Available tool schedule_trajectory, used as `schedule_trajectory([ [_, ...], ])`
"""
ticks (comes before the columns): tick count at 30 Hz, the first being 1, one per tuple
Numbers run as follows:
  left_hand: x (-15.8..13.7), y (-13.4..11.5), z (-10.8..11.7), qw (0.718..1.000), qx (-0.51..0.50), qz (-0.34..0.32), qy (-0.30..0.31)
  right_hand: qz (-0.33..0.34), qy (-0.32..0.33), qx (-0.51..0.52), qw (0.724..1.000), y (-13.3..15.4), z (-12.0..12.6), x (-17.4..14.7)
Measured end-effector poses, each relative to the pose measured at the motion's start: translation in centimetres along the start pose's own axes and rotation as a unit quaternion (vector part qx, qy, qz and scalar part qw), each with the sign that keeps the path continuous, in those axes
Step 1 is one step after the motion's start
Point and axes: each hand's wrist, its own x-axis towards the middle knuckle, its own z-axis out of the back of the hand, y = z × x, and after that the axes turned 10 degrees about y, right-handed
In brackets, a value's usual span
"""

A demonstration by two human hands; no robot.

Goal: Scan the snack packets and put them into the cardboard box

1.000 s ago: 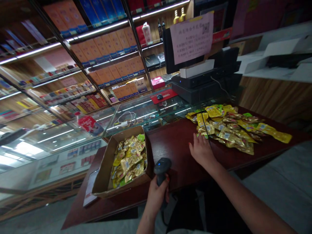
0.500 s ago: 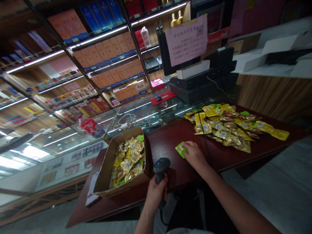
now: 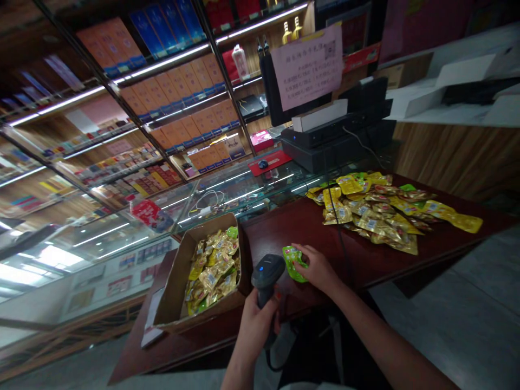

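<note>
My left hand [image 3: 260,315] is wrapped round the grip of a dark barcode scanner [image 3: 268,272], which shows a small blue light. Just right of the scanner head, my right hand [image 3: 316,266] pinches a green snack packet [image 3: 293,264] above the dark red table. To the left stands an open cardboard box [image 3: 173,290] holding gold, yellow and green snack packets [image 3: 217,265]. A loose pile of similar gold and yellow packets [image 3: 376,214] lies on the table's right side.
The dark red table [image 3: 276,230] adjoins a glass display counter [image 3: 244,189]. Behind it stand a cash-register unit [image 3: 320,141], a screen with a pink notice [image 3: 306,67], and a mouse [image 3: 263,163] on a red mat. A thin black cable [image 3: 341,244] hangs across the view.
My right hand has brought the green packet left and nearer, beside the scanner, and its face shows more fully. The scanner in my left hand has risen slightly.
</note>
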Motion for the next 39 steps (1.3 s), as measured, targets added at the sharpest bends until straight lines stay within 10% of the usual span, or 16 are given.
schedule_trajectory([
  [22,0.3,-0.1,-0.5,0.999,0.035,0.019,0.018,-0.016,0.015,0.165,0.986,0.0,0.1,-0.6],
  [39,-0.3,-0.5,-0.7,0.998,0.048,0.010,0.036,-0.019,0.003,0.089,0.996,0.3,0.2,-0.5],
])
